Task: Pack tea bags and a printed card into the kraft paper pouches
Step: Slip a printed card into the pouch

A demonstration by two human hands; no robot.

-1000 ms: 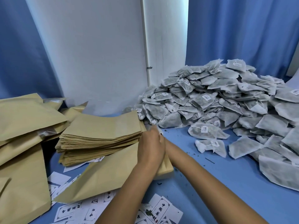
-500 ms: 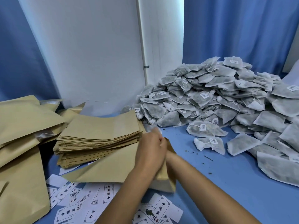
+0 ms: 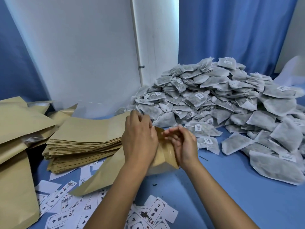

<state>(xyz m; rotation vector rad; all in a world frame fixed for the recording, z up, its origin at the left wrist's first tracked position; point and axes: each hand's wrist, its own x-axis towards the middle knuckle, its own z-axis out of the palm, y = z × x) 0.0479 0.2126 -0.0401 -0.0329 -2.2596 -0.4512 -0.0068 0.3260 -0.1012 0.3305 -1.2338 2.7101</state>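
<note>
**Pouch held at its mouth, between both hands**

I see the pouch (image 3: 162, 151) standing on the blue worktop (image 3: 222, 187) between my two hands. My left hand (image 3: 139, 139) covers its near-left side, and from the pose I judge it grips the paper, though the fingers are hidden behind the hand. My right hand (image 3: 182, 144) is on the far side with fingers loosely curled at the upper edge; I cannot tell whether they pinch the paper or merely touch it.

The pouch looks light and thin, stiff enough to hold a crease yet easy to crumple or tear at the mouth. I would take it by the two top edges and pull them gently apart.

Left of my left hand lies a thick stack of flat pouches (image 3: 85, 138), and one loose pouch (image 3: 105, 176) slants under my forearm. Beyond my right hand the heap of tea bags (image 3: 222, 103) rises, soft, light and floppy, best pinched by a corner. Printed cards (image 3: 156, 210) are scattered below my wrists.

The inside of the pouch is hidden, so what it holds is unknown. The card print is too small to read.
</note>
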